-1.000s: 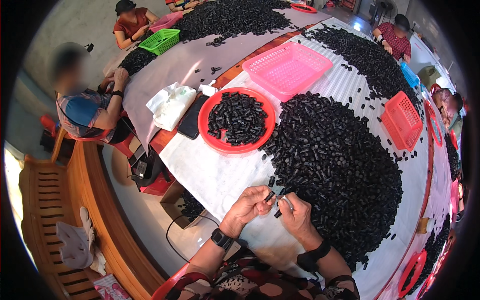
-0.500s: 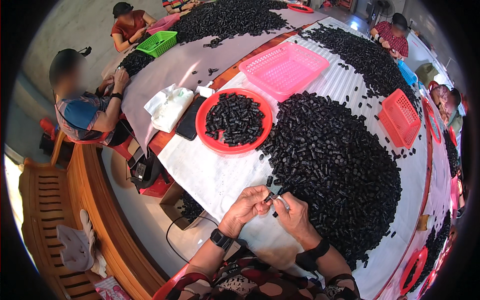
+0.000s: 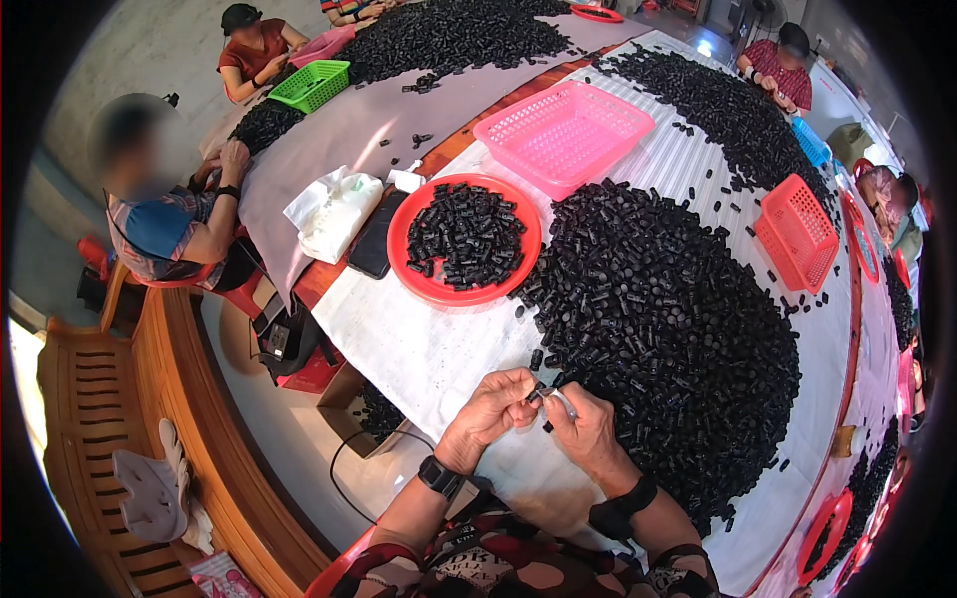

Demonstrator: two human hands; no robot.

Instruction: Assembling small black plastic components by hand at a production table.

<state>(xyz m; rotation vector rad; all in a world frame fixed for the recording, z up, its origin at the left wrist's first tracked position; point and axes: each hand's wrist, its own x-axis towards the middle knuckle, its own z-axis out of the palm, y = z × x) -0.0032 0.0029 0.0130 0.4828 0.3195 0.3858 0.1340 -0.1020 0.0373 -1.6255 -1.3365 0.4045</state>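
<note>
At the near edge of the table, my left hand [image 3: 496,407] pinches a small black cylindrical piece [image 3: 538,391] between thumb and fingers. My right hand [image 3: 588,427] meets it there, its fingers closed around something small and pale that the fingers mostly cover; I cannot make out its kind. Beside both hands, to the right and beyond, spreads a large heap of like black pieces [image 3: 668,339]. A round red tray [image 3: 399,269] holding more of them stands farther off to the left, touching the heap's edge.
A pink perforated basket [image 3: 568,135] lies beyond the red tray, and a coral basket [image 3: 797,234] stands at right. Left of the tray are a dark phone [image 3: 377,239] and a white tissue pack [image 3: 334,214]. Several people work around the tables; a wooden bench [image 3: 199,419] is at lower left.
My hands stay together at the same spot with almost no movement. The view has shifted very slightly, and the person at left has turned the head a little.
</note>
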